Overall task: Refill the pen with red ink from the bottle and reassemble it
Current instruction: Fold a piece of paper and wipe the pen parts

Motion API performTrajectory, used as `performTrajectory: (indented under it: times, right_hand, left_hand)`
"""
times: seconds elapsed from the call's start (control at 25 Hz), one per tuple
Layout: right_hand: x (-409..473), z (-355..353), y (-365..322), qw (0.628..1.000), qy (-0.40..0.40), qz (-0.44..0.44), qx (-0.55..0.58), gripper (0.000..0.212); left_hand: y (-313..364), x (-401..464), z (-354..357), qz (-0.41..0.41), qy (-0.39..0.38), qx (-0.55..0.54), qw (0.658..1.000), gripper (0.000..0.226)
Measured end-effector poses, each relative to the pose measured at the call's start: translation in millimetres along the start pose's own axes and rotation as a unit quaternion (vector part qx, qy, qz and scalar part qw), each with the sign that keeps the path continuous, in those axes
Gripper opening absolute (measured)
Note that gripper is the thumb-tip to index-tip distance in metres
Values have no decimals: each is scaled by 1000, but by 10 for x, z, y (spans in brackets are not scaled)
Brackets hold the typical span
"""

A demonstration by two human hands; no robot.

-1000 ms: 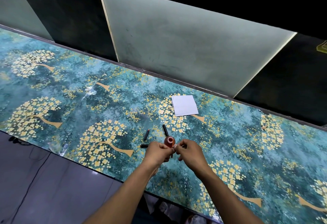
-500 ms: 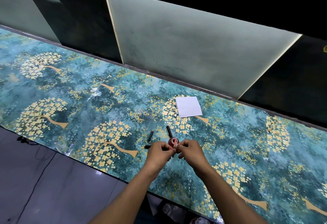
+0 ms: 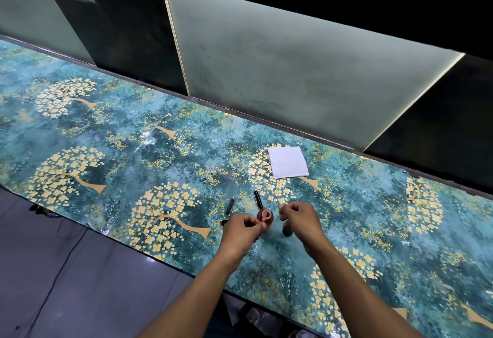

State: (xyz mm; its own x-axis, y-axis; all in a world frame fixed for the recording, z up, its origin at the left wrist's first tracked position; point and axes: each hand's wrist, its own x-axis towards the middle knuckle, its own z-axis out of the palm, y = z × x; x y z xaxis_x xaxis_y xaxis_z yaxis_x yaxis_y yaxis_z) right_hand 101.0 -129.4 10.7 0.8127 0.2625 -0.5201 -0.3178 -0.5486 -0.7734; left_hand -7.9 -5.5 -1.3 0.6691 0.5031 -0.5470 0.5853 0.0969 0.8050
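Observation:
A small round red ink bottle (image 3: pixel 265 216) stands on the patterned table, its mouth uncovered and pale inside. My left hand (image 3: pixel 244 231) pinches the bottle's near side with thumb and forefinger. My right hand (image 3: pixel 300 221) is curled just right of the bottle, apart from it, with a small dark cap (image 3: pixel 287 231) under its fingers. A dark pen part with a red tip (image 3: pixel 229 205) lies left of the bottle, a black pen barrel (image 3: pixel 258 199) lies behind it, and a short black piece (image 3: pixel 224 222) pokes out beside my left hand.
A white folded paper (image 3: pixel 288 162) lies farther back on the table (image 3: pixel 133 167). The table's near edge runs diagonally just below my wrists, with grey floor (image 3: pixel 80 271) beyond it. A glass and dark wall (image 3: pixel 293 70) borders the far side.
Both hands were together on the bottle. Now my right hand has pulled away to the right with the dark cap, leaving the bottle's mouth uncovered. My left hand stays on the bottle.

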Motion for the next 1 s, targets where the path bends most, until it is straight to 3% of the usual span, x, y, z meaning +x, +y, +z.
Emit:
performTrajectory:
  times: [0.24,0.44,0.52,0.72,1.0]
  right_hand:
    - [531,-151,-287,988,74,-60,-123,18]
    - [917,-104,-439,944,79,-126,-294,7]
    - [1029,-28,-482,913,72,-156,-370,6]
    - [1266,92,-425,809,41,-223,-543,31]
    - [1368,121,-425,709,45,-286,-643,28]
  left_hand:
    - [89,26,-129,39,2,-20,999,11]
    - [149,-10,-138,47,0,-13,999,14]
    - [157,-20,-135,49,-1,-15,999,14]
    - [218,1,-148,63,-4,-2,998,15]
    - [226,36,-187,67,-11,-3,998,15]
